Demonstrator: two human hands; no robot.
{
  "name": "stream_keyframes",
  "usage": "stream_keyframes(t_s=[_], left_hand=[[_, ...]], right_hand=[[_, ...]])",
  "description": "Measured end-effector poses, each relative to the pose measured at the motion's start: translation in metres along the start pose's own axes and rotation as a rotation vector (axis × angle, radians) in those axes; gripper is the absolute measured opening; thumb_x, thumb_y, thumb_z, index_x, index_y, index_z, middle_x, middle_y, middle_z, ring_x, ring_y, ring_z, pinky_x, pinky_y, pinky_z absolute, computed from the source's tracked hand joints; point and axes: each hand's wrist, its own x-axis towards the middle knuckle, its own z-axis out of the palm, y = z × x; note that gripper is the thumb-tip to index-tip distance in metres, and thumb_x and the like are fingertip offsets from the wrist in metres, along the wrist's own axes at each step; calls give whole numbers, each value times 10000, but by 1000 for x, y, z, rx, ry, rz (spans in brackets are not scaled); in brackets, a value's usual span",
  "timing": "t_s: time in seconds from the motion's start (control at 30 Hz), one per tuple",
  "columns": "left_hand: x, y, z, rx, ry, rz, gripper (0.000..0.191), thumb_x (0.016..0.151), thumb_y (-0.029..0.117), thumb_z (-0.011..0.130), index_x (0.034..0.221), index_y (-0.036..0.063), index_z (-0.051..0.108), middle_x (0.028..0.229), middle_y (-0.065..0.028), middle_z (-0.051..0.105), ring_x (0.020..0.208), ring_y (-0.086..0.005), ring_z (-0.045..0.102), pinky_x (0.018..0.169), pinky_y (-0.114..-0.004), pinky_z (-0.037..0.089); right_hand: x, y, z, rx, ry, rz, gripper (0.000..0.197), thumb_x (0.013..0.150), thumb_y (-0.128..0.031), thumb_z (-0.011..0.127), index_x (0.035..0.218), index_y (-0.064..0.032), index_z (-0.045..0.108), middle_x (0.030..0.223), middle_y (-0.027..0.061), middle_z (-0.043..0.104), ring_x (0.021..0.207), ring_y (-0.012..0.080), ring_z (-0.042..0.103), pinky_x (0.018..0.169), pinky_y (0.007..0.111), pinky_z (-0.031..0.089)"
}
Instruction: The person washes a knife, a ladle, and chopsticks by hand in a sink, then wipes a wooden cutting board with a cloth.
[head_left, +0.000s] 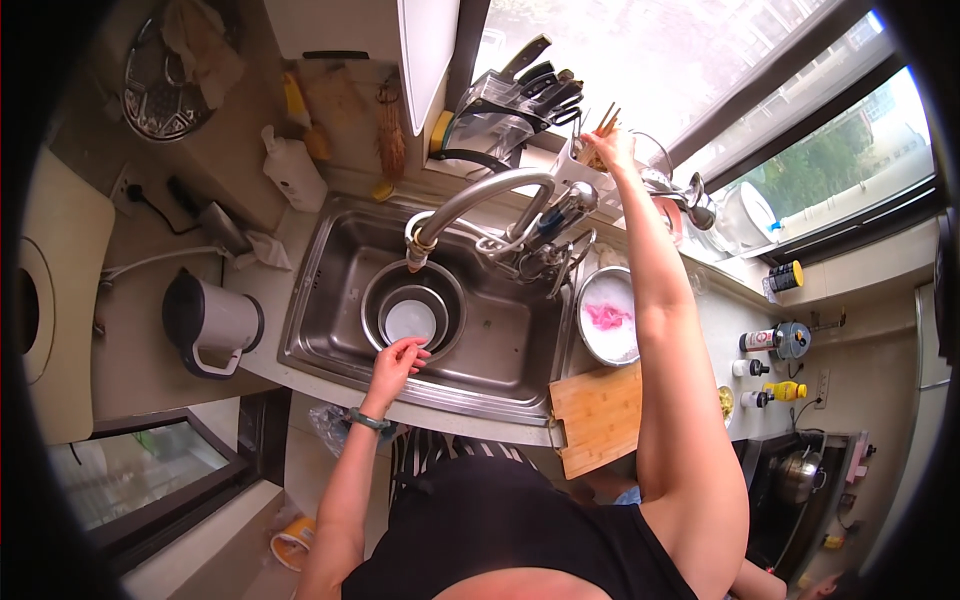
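Observation:
My right hand (611, 146) reaches to the windowsill, its fingers at the wooden chopsticks (609, 120) standing in a white utensil holder (570, 169). Whether it grips any cannot be told. My left hand (401, 360), fingers loosely bent and apart, hovers by the near rim of nested metal bowls (373, 300) in the stainless steel sink (487, 375). A white bowl (410, 321) lies inside them. The curved faucet (487, 184) hangs over these bowls. Right of the sink stands a metal basin (606, 319) holding whitish contents and something pink, partly behind my right arm.
A bamboo cutting board (596, 420) overhangs the counter's front edge. An electric kettle (214, 322) stands left of the sink. A knife block (502, 112) sits by the window. Bottles (750, 367) and a pot (799, 476) are farther right. Part of another person (829, 585) shows at lower right.

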Motion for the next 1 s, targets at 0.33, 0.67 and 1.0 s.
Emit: stream_keyframes(t_s=[0.33,0.67,1.0], left_hand=[[2,-30,-60,-103,221,-73,250,990,174,457,1135,51,620,914,-34,660,747,-68,589,652,-198,476],[31,-45,-66,-245,167,-161,250,992,177,457,1129,37,612,930,-51,654,771,-68,593,664,-183,483],[42,-47,-104,-218,116,-203,256,990,174,462,1144,17,593,934,-46,647,795,-78,598,695,-190,496]], right_hand=[[-84,-59,-71,-145,322,-151,514,825,-436,651,1147,-37,622,1062,182,667,966,297,654,868,371,485],[-336,-120,85,-123,5,-519,174,831,-133,634,946,-14,583,1009,143,605,1001,306,556,822,374,486],[-257,-71,194,-649,-335,-106,271,905,-226,498,801,-101,714,836,127,699,770,279,694,638,376,548]])
